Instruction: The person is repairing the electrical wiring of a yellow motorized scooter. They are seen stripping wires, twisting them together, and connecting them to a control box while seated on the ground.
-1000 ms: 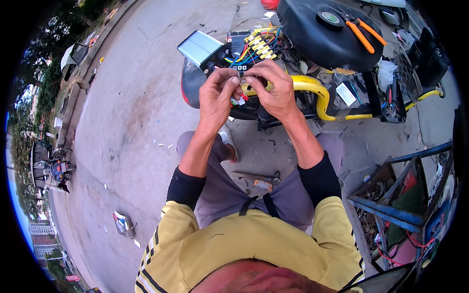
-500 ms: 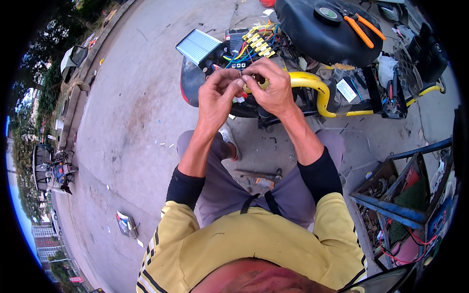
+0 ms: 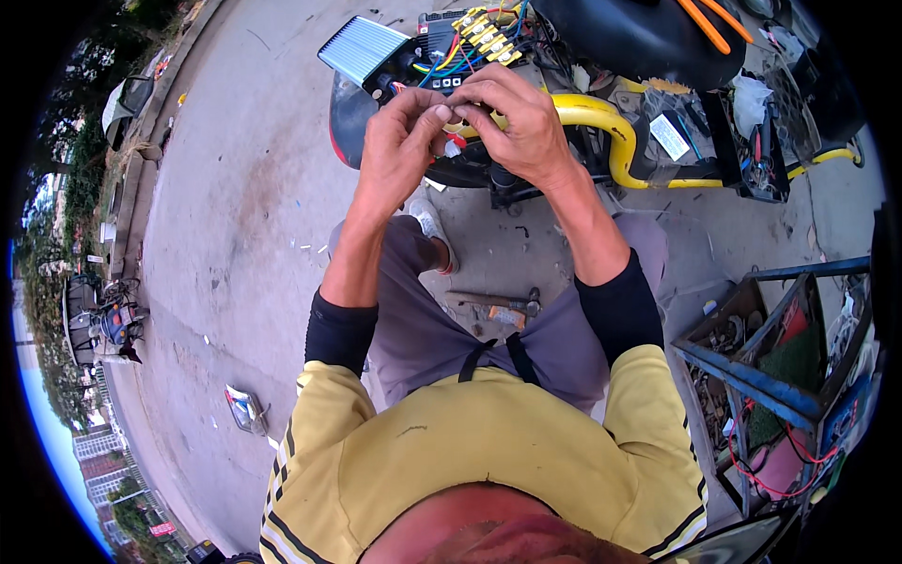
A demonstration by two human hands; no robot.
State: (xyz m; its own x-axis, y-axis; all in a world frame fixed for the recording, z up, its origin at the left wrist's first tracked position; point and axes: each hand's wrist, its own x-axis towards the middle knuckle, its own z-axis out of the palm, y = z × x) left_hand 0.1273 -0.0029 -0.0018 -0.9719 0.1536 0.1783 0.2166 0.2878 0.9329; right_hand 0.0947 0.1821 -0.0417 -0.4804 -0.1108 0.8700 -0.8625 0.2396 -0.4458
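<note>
My left hand [image 3: 399, 150] and my right hand [image 3: 521, 132] meet fingertip to fingertip over the bike's yellow frame tube [image 3: 592, 111]. Both are closed in a pinch, and whatever lies between the fingers is too small and covered to name. A red and white piece [image 3: 455, 145] shows just below the fingertips. Beyond the hands sit a silver finned box [image 3: 365, 52] and a yellow terminal block [image 3: 487, 36], with coloured wires [image 3: 442, 68] running between them.
A black seat [image 3: 648, 42] carries orange-handled pliers [image 3: 705, 23]. On the ground between my legs lies a hammer [image 3: 493, 301] beside a small orange box [image 3: 507, 317]. A blue metal rack [image 3: 752, 390] of tools and leads stands at the right. A clear package [image 3: 245, 410] lies at the left.
The view has shifted, so the bike sits higher in the picture and the tape roll is out of sight. My hands remain pinched together; the red and white piece shows more clearly below them.
</note>
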